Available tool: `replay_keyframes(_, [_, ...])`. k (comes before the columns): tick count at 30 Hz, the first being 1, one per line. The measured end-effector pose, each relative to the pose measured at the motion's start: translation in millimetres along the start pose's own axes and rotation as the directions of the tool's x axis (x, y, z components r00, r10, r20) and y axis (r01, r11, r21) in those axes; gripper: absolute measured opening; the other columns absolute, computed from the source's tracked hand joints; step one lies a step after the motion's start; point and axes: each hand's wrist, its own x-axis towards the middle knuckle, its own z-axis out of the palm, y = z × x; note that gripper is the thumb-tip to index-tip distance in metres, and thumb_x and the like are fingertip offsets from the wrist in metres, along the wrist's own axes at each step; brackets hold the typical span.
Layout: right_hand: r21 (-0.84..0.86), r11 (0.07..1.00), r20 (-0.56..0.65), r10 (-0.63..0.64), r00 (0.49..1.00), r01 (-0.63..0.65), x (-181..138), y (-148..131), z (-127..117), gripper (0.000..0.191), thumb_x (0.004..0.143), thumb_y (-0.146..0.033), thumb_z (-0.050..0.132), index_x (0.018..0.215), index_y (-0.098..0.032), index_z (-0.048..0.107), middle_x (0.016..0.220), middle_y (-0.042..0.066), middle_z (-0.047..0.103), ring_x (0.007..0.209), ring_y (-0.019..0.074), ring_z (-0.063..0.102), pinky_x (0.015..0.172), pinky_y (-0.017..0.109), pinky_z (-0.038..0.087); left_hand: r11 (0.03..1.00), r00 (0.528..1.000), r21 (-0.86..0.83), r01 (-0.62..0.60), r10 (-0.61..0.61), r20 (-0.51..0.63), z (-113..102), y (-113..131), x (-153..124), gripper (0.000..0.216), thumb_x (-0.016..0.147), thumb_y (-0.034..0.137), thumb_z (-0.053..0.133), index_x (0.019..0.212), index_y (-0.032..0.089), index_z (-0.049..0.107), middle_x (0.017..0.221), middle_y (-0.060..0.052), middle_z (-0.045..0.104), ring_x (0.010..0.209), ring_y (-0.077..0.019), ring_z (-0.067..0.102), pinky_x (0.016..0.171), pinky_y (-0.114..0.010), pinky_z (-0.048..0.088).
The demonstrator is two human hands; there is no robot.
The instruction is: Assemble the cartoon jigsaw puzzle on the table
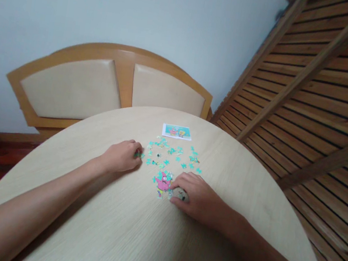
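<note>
My left hand (124, 155) rests at the left edge of the scattered jigsaw pieces, its fingers curled over a few small green puzzle pieces (138, 155). Close to me lies a partly joined jigsaw (163, 183) showing a pink starfish figure. Against its right side is my right hand (197, 197), with thumb and fingers bent inward. A rounded pale grey thing with dark marks (180, 194) shows between thumb and forefinger; I cannot make out what it is. Farther off, loose turquoise puzzle pieces (166, 162) are spread over the tabletop.
A picture card (177, 131) with the starfish and a yellow figure lies behind the pieces. The round, light wooden table (134, 236) fills the foreground. Beyond it stands a padded wooden headboard (126, 77) against the wall. Slatted wood (313, 93) leans at the right.
</note>
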Motion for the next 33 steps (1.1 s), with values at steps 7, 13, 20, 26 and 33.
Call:
replay_keyframes(7, [0.004, 1.0, 0.011, 0.016, 1.0, -0.016, -1, -2, -2, 0.02, 0.089, -0.031, 0.07, 0.105, -0.02, 0.067, 0.11, 0.008, 0.068, 0.106, 0.0256, 0.06, 0.096, 0.043, 0.044, 0.99, 0.999, -0.134, -0.052, 0.052, -0.003, 5, -7, 5, 0.019, 0.083, 0.024, 0.053, 0.092, 0.019, 0.069, 0.092, -0.008, 0.073, 0.077, -0.021, 0.066, 0.068, -0.03, 0.046])
replay_keyframes(13, [0.005, 1.0, 0.013, 0.016, 1.0, -0.016, 0, -1, -2, 0.021, 0.088, -0.031, 0.07, 0.105, -0.019, 0.067, 0.11, 0.008, 0.068, 0.106, 0.0255, 0.06, 0.096, 0.043, 0.044, 0.978, 0.996, -0.189, -0.085, 0.084, -0.016, 6, -4, 5, 0.016, 0.086, 0.024, 0.052, 0.092, 0.018, 0.065, 0.09, -0.007, 0.072, 0.072, -0.0178, 0.063, 0.065, -0.027, 0.044])
replay_keyframes(20, [0.0, 1.0, 0.01, 0.018, 1.0, -0.018, 0, -3, -1, 0.022, 0.087, -0.03, 0.071, 0.106, -0.02, 0.068, 0.11, 0.008, 0.069, 0.106, 0.0252, 0.06, 0.095, 0.042, 0.045, 0.98, 0.997, -0.195, -0.043, 0.03, -0.072, 10, -3, 6, 0.016, 0.088, 0.03, 0.056, 0.094, 0.02, 0.066, 0.089, -0.006, 0.073, 0.074, -0.0201, 0.064, 0.063, -0.028, 0.042])
replay_keyframes(26, [-0.001, 1.0, 0.014, 0.011, 1.0, -0.01, 1, -3, -2, 0.022, 0.088, -0.03, 0.071, 0.106, -0.019, 0.068, 0.109, 0.008, 0.069, 0.105, 0.0252, 0.06, 0.096, 0.042, 0.044, 0.988, 0.988, -0.14, 0.062, -0.08, -0.129, 10, -5, 6, 0.017, 0.091, 0.033, 0.056, 0.091, 0.02, 0.067, 0.09, -0.007, 0.074, 0.076, -0.023, 0.066, 0.062, -0.029, 0.043])
replay_keyframes(33, [0.004, 1.0, 0.005, -0.004, 1.0, 0.004, 1, -2, 0, 0.022, 0.088, -0.03, 0.071, 0.107, -0.019, 0.067, 0.109, 0.008, 0.069, 0.106, 0.0248, 0.06, 0.096, 0.041, 0.044, 0.982, 0.946, -0.116, -0.148, 0.106, -0.305, 23, -3, 8, 0.023, 0.095, 0.03, 0.051, 0.102, 0.019, 0.07, 0.102, -0.01, 0.07, 0.092, -0.024, 0.064, 0.082, -0.036, 0.05])
